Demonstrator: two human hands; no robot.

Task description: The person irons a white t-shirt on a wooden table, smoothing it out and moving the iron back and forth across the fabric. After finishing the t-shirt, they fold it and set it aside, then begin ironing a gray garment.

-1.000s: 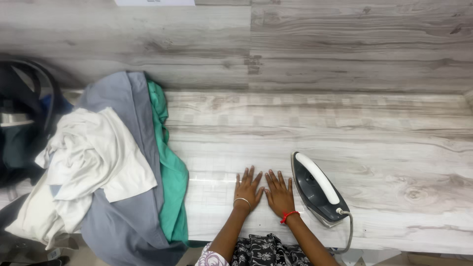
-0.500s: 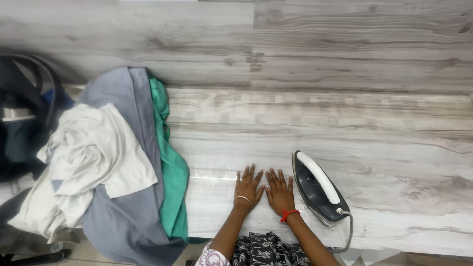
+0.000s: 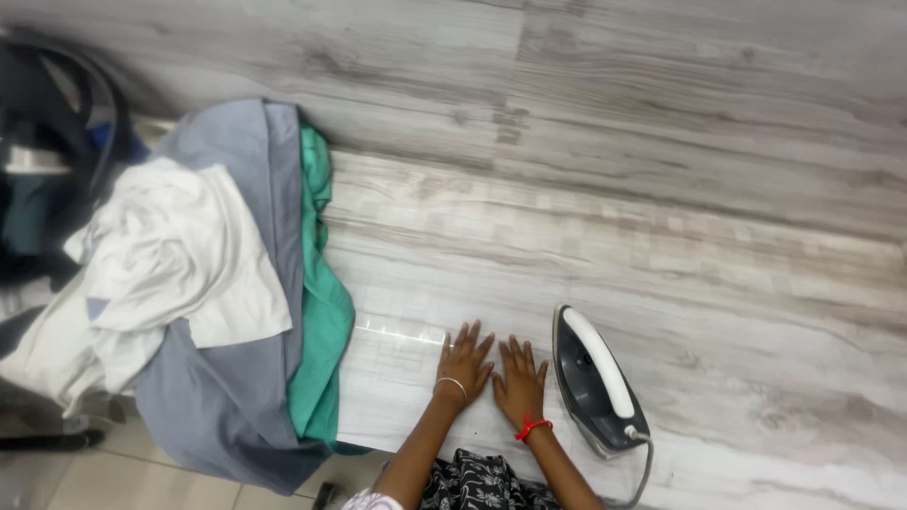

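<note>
My left hand [image 3: 463,363] and my right hand [image 3: 519,381] lie flat, palms down and fingers spread, side by side on the grey wood-grain table [image 3: 718,312] near its front edge. Neither holds anything. A thin bangle is on the left wrist and a red thread band on the right wrist. A dark grey iron [image 3: 597,380] with a white handle lies just right of my right hand, its cord hanging over the table edge. At the left end of the table lies a pile of clothes: a white garment [image 3: 165,269] on top of a grey-blue one [image 3: 236,378], with a green one [image 3: 321,321] beside them.
A dark bag [image 3: 42,161] sits at the far left behind the clothes. A wood-grain wall [image 3: 614,85] rises behind the table. Tiled floor [image 3: 113,477] shows at the lower left below the hanging clothes.
Both hands stay flat on the table. The view has tilted and shifted, so the table, iron and clothes appear rotated and lower in the picture.
</note>
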